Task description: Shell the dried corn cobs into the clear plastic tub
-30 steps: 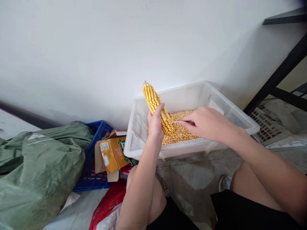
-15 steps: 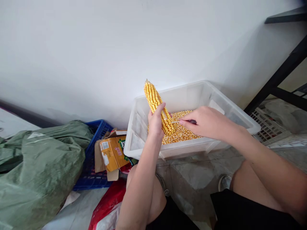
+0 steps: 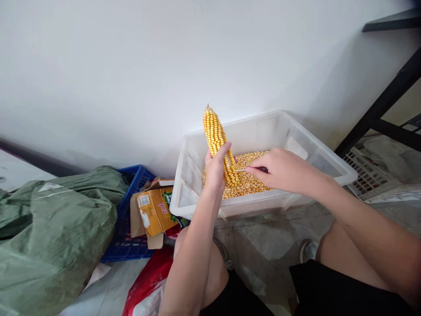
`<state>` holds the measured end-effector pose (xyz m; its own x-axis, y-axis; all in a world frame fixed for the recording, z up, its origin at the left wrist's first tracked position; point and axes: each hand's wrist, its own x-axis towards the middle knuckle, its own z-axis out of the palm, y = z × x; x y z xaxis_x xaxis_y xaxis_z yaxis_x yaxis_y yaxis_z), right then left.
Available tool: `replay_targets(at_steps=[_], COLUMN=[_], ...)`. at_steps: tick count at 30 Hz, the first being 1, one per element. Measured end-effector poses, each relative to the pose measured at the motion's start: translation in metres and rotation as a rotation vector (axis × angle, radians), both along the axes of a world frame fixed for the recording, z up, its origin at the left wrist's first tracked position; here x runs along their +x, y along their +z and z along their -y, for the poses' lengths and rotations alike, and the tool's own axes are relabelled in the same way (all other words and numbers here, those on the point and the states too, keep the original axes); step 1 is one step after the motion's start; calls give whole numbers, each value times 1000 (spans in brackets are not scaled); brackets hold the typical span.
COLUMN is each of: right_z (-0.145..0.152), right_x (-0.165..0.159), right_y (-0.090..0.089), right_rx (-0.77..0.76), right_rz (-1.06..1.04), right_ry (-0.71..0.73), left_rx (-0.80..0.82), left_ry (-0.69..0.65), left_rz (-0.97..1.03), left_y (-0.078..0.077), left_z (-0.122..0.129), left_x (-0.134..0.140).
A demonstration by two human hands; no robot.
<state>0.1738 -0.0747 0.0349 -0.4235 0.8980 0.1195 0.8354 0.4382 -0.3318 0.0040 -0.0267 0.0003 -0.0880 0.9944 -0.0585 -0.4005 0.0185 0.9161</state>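
My left hand [image 3: 216, 169] is wrapped round a yellow corn cob [image 3: 215, 131], which leans with its tip up and to the left. A pale gap between the kernel rows shows near the cob's lower part. In my right hand [image 3: 279, 170] is a screwdriver [image 3: 262, 169] with a dark handle and a thin metal shaft. Its tip meets the cob's lower right side. Both hands are above a translucent plastic bin [image 3: 197, 210], where a layer of loose corn kernels [image 3: 250, 186] lies.
A white wall [image 3: 131, 66] rises behind the bin. Left of it are a torn yellow carton [image 3: 158, 215], a blue crate [image 3: 128, 248] and a green sack [image 3: 66, 232]. A black metal frame [image 3: 378, 105] and a white basket [image 3: 368, 175] stand at right.
The cob has shifted slightly right and stands a little more upright in my left hand. The screwdriver's tip stays by its lower side; my right hand has barely moved.
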Motion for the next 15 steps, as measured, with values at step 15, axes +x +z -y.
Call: replay_targets(at_steps=[15], right_z=[13], right_x=[-17], right_y=[5], right_rx=[132], right_rz=[233], right_ry=[-9], left_rx=[44], left_ry=[35], left_rz=[-128], left_y=[-4], left_z=[4], left_x=[6])
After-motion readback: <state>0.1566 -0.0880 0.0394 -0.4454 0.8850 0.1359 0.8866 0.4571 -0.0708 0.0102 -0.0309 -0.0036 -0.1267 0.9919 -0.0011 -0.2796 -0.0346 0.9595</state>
